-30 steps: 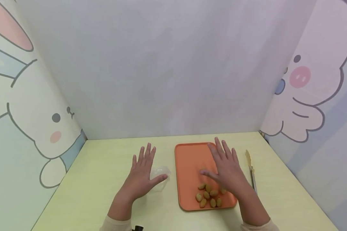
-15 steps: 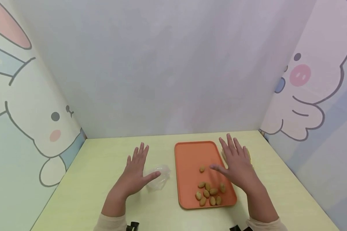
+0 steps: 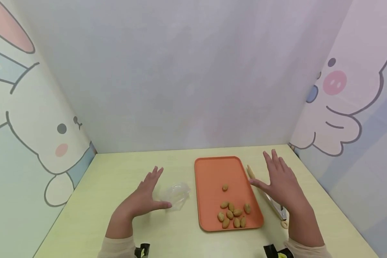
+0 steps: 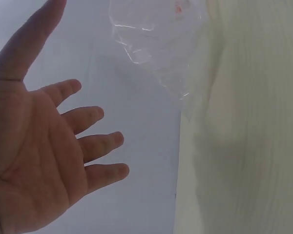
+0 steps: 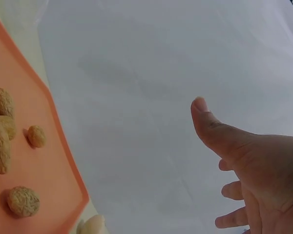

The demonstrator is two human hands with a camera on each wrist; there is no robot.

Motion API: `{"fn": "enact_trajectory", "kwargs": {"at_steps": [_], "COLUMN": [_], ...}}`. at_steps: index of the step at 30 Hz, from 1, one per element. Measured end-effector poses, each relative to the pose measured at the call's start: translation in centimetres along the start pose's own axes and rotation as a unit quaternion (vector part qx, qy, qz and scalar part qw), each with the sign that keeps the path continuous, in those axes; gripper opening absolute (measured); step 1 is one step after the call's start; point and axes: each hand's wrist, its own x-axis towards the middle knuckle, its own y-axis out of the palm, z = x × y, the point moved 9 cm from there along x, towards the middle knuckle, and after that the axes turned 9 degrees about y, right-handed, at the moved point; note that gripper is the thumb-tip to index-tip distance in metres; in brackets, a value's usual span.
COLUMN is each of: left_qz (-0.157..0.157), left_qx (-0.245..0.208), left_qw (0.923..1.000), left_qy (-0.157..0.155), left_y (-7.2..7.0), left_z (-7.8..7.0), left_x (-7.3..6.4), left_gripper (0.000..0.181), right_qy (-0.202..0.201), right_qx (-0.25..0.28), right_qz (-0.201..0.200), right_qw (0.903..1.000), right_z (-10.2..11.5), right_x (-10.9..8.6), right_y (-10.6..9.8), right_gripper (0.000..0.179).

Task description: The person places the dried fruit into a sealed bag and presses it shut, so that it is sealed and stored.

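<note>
My left hand (image 3: 141,201) hovers over the table left of a crumpled clear plastic bag (image 3: 178,194), its fingers spread and nothing held. In the left wrist view, the palm (image 4: 36,156) faces the camera, apart from the bag (image 4: 156,34). My right hand (image 3: 284,186) is raised above a pair of tongs (image 3: 276,208), thumb held out from the fingers, holding nothing. It hides the middle of the tongs, whose tip is yellowish. Between the hands lies an orange tray (image 3: 213,175) with several brown, wrinkled nut-like pieces (image 3: 229,214), mostly near its front edge.
A pale yellow table (image 3: 125,172) carries everything. A plain grey-white wall (image 3: 187,89) rises behind it. Side panels show a cartoon rabbit (image 3: 35,143) on the left and a cartoon pig (image 3: 358,71) on the right.
Both hands have drawn apart: the left moved left and turned, the right moved right off the tray and over the tongs. The tongs appear shifted, lying slanted beside the tray's right edge.
</note>
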Motion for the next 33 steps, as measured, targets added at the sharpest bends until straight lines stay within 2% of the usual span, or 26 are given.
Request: {"fn": "enact_trajectory", "kwargs": {"at_steps": [6, 16, 19, 24, 31, 33], "left_qz": [0.043, 0.061, 0.059, 0.059, 0.057, 0.055], "left_qx": [-0.046, -0.026, -0.014, 0.009, 0.027, 0.036], "left_qw": [0.9979, 0.9974, 0.9976, 0.9972, 0.9979, 0.9976], "left_qy": [0.012, 0.028, 0.035, 0.045, 0.018, 0.020], "left_y": [1.0, 2.3, 2.6, 3.0, 3.5, 3.5], "left_z": [-0.4, -1.0, -1.1, -1.4, -1.1, -1.1], "left_x": [0.0, 0.6, 0.7, 0.9, 1.2, 1.3], "left_gripper": [0.115, 0.108, 0.107, 0.104, 0.098, 0.097], "right_qy": [0.030, 0.079, 0.096, 0.133, 0.162, 0.168], "right_qx": [-0.003, 0.014, 0.013, 0.015, 0.031, 0.037], "right_qz": [0.037, 0.126, 0.156, 0.213, 0.258, 0.271], "right_qw": [0.9989, 0.9888, 0.9830, 0.9679, 0.9520, 0.9470], "right_z": [-2.1, -5.1, -5.9, -7.8, -10.1, -10.5], "right_x": [-0.1, -0.5, -0.7, -0.7, -0.7, -0.8], "right_y": [0.1, 1.1, 1.6, 3.1, 5.5, 6.2], "right_gripper": [0.113, 0.121, 0.124, 0.126, 0.128, 0.128]}}
